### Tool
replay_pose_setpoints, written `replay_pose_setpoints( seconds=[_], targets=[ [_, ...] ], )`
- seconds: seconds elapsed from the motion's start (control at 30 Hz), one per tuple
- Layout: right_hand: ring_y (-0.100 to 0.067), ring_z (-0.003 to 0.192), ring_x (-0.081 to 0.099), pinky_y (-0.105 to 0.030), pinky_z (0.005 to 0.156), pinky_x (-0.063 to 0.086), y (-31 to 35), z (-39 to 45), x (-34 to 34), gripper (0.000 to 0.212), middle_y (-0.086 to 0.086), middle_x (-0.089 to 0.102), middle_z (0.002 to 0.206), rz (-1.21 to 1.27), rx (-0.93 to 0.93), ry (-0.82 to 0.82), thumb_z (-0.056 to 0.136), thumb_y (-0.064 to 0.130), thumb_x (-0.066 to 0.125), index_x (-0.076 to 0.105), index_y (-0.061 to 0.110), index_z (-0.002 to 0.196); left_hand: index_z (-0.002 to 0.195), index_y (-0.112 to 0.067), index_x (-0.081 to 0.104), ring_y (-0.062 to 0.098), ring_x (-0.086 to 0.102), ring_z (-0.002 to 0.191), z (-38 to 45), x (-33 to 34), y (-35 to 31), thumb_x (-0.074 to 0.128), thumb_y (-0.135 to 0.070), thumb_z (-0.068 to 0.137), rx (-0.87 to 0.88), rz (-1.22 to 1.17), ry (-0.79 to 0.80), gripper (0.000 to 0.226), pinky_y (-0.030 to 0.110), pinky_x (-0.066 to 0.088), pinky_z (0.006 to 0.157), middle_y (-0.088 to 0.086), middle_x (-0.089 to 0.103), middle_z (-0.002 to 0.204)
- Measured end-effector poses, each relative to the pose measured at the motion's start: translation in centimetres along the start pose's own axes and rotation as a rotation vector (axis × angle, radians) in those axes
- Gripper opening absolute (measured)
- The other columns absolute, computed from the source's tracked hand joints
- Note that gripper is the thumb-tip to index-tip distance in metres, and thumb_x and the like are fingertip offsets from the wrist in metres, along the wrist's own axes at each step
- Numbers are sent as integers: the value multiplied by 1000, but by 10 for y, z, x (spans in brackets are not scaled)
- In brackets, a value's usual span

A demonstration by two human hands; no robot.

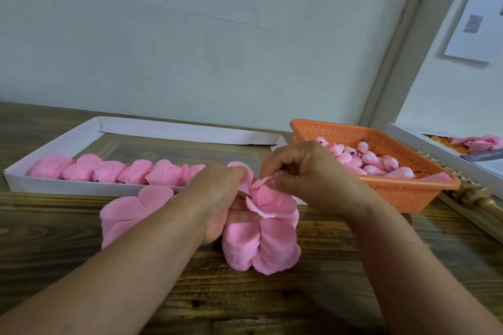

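Petals fill the middle of my view: a thick stack of pink fabric petals [261, 242] hangs low over the wooden desk [326, 296], and I cannot tell whether its lower end touches the wood. The left hand [217, 198] grips the stack from its left side, fingers curled round the upper part. The right hand [307, 177] comes in from the other side, its thumb and forefinger pinching the raised edge of the top petal [268, 181], the other fingers bent above it.

A looser pile of petals [122, 215] lies on the desk just left of the left wrist. Behind the hands, a white cardboard tray [16, 179] holds a row of pink flowers [109, 170]. To the right, an orange basket [408, 190] holds pink buds [364, 160].
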State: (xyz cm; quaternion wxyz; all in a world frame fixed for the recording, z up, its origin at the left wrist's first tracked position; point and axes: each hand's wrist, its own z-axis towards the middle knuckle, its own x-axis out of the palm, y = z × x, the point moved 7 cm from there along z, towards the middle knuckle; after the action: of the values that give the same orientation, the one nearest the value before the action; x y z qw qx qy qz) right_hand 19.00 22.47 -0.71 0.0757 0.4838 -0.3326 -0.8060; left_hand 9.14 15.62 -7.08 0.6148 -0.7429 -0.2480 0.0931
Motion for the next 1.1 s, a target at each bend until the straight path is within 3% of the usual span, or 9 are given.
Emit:
replay_pose_setpoints(
  seconds=[0.17,0.33,0.47,0.57,0.63,0.7,0.77,0.9,1.1],
  targets=[
    [-10,59,51,-29,56,43,-1,1,0,21,-9,66,70,-34,-1,-39,78,1,66,71,20,72,98,6,62,27,70,62,1,2,0,52,-5,91,39,27,-9,16,33,59,53,23,71,84],
    [-17,56,45,-32,54,39,1,2,-6,22,-19,60,64,53,-23,-117,78,-1,68,70,19,70,94,4,63,30,69,72,4,-6,1,58,3,88,96,2,-124,7,41,60,59,23,68,89],
    [-4,46,37,-25,47,36,-2,2,-12,16,8,49,49,106,-8,-221,78,-6,66,70,8,73,102,4,63,33,69,81,5,-9,2,66,-4,85,132,-56,-190,19,53,57,77,21,69,91],
    [-2,40,37,-43,69,42,-4,1,-18,25,16,45,40,122,30,-309,78,-9,64,66,13,67,92,1,62,24,71,62,3,0,5,61,1,85,103,-224,-125,7,38,61,65,18,71,81],
    [-1,39,40,-40,70,44,-1,-1,-19,32,20,47,39,137,32,-333,79,-10,63,64,18,64,87,-3,59,24,72,61,3,2,6,57,4,86,110,-264,-134,7,36,59,65,18,70,84],
    [0,38,41,-36,85,37,2,-1,-18,35,23,46,38,131,15,-336,79,-11,62,62,20,63,83,-7,57,22,72,60,2,1,7,53,4,90,142,-263,-169,13,34,58,63,15,69,84],
    [0,39,41,-32,71,45,2,-1,-17,35,23,45,38,103,7,-328,79,-11,62,62,20,63,80,-10,58,19,71,58,1,-1,6,52,2,92,183,-231,-196,18,29,58,55,11,70,76],
    [-1,40,40,-9,47,31,1,2,-12,25,21,46,40,88,5,-269,79,-10,62,65,12,68,79,-9,62,20,71,57,1,-8,5,58,-8,92,217,-184,-260,14,26,54,48,6,71,64],
    [-7,54,43,-23,53,36,9,1,-5,20,-4,57,60,-46,-40,-136,77,-1,66,68,18,70,77,-17,63,12,67,48,-1,-10,5,61,-16,90,200,-46,-308,14,38,60,59,-5,68,52]
  ],
)
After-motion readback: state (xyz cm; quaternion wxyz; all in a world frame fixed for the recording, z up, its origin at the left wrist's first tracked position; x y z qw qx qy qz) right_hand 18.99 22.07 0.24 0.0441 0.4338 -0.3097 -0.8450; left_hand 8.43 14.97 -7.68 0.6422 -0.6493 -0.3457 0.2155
